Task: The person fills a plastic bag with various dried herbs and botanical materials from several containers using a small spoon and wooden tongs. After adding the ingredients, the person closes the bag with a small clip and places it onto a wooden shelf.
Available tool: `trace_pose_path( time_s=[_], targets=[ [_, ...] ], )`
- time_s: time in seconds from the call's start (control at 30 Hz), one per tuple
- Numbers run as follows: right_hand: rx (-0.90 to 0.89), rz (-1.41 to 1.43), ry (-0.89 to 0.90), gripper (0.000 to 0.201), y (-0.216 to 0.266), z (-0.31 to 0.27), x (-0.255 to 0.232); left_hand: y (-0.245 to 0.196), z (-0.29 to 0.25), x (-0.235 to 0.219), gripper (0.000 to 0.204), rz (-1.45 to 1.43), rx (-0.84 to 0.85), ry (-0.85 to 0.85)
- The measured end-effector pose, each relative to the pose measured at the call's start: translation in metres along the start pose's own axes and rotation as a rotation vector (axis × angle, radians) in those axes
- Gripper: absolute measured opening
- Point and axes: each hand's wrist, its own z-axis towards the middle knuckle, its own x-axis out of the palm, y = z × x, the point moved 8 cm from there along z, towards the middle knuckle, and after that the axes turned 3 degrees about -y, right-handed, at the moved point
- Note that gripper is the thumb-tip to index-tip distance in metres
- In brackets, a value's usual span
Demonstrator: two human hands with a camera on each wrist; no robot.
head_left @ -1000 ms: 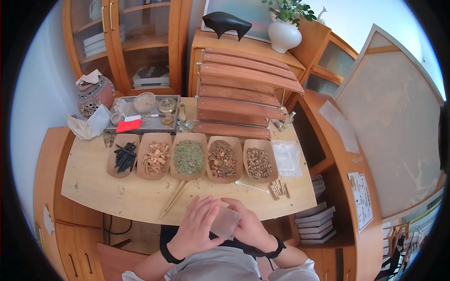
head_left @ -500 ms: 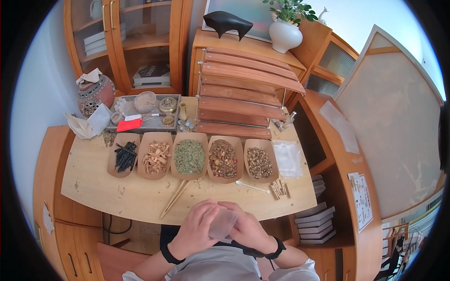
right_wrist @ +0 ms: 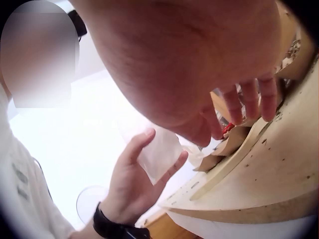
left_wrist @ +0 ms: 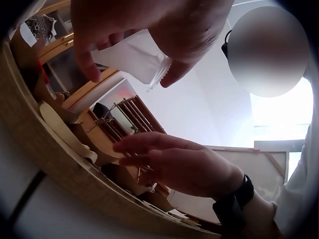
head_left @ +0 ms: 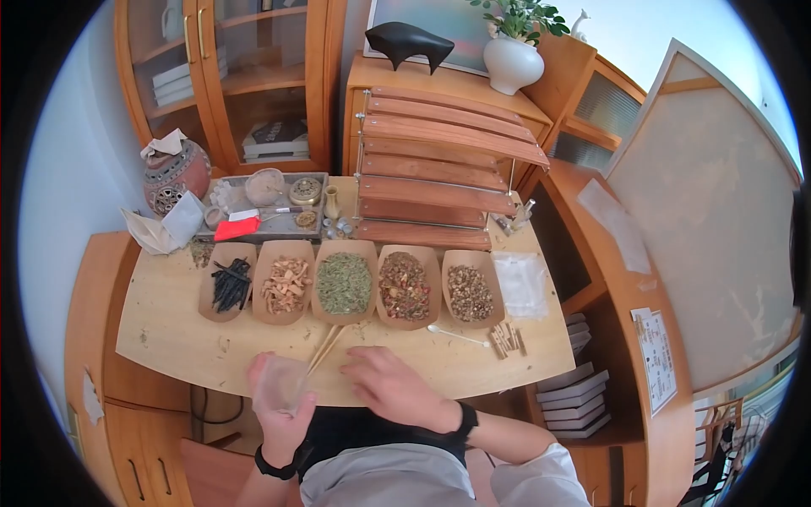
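My left hand (head_left: 283, 427) grips a small translucent white bag (head_left: 281, 383) at the table's front edge, thumb on one side and fingers on the other. In the left wrist view the bag (left_wrist: 132, 57) has a serrated edge. My right hand (head_left: 391, 386) is empty, its fingers loosely bent and reaching over the table edge beside the wooden tongs (head_left: 325, 348). Behind stand several paper trays: dark sticks (head_left: 231, 285), wood chips (head_left: 285, 284), green dried herb (head_left: 344, 283), reddish mix (head_left: 404, 286) and brown pieces (head_left: 470, 293).
A white spoon (head_left: 459, 336) and short sticks (head_left: 507, 340) lie at the front right, with clear bags (head_left: 520, 285) behind. Farther back are a slatted wooden rack (head_left: 435, 182), a grey tray (head_left: 253, 234) with small vessels, and a patterned jar (head_left: 176, 176).
My hands have parted. The left has moved left with the bag; the right has let go of it and moved slightly left and forward toward the tongs.
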Motion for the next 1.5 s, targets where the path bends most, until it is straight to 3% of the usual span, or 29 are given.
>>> trace_pose_path(
  time_s=[0.1,0.2,0.5,0.7,0.9,1.0,1.1,1.17,1.33,1.4,1.5],
  targets=[
    [-0.187,-0.104,0.038,0.048,0.016,0.01,0.03,0.02,-0.01,-0.013,0.078,-0.069,-0.095,-0.086],
    [-0.195,-0.185,0.067,0.049,0.014,0.01,0.045,0.026,-0.012,-0.016,0.078,-0.083,-0.122,-0.109],
    [-0.058,-0.127,0.025,0.042,0.007,-0.002,0.016,0.026,-0.01,-0.006,0.079,-0.103,-0.13,-0.062],
    [0.148,-0.238,0.018,0.034,-0.01,-0.005,0.011,0.023,-0.013,-0.002,0.08,-0.064,-0.087,-0.058],
    [0.155,-0.193,0.007,0.035,-0.023,-0.016,0.015,0.017,-0.01,0.0,0.081,-0.059,-0.082,-0.042],
    [0.295,-0.166,-0.039,0.038,-0.024,-0.024,-0.005,0.011,0.0,0.003,0.082,-0.071,-0.046,-0.011],
    [0.21,-0.062,-0.138,0.038,-0.022,-0.034,-0.044,-0.011,0.025,0.013,0.083,-0.034,0.031,0.105],
    [0.278,-0.08,-0.206,0.033,-0.025,-0.04,-0.08,-0.035,0.049,0.025,0.083,-0.02,0.09,0.185],
    [0.582,-0.239,-0.24,0.028,-0.069,-0.06,-0.155,-0.081,0.107,0.091,0.081,0.021,0.295,0.311],
    [0.635,-0.355,-0.235,0.029,-0.095,-0.066,-0.183,-0.081,0.125,0.127,0.08,-0.046,0.252,0.38],
    [0.747,-0.311,-0.201,0.027,-0.143,-0.082,-0.209,-0.072,0.139,0.177,0.078,-0.106,0.226,0.421]
  ],
)
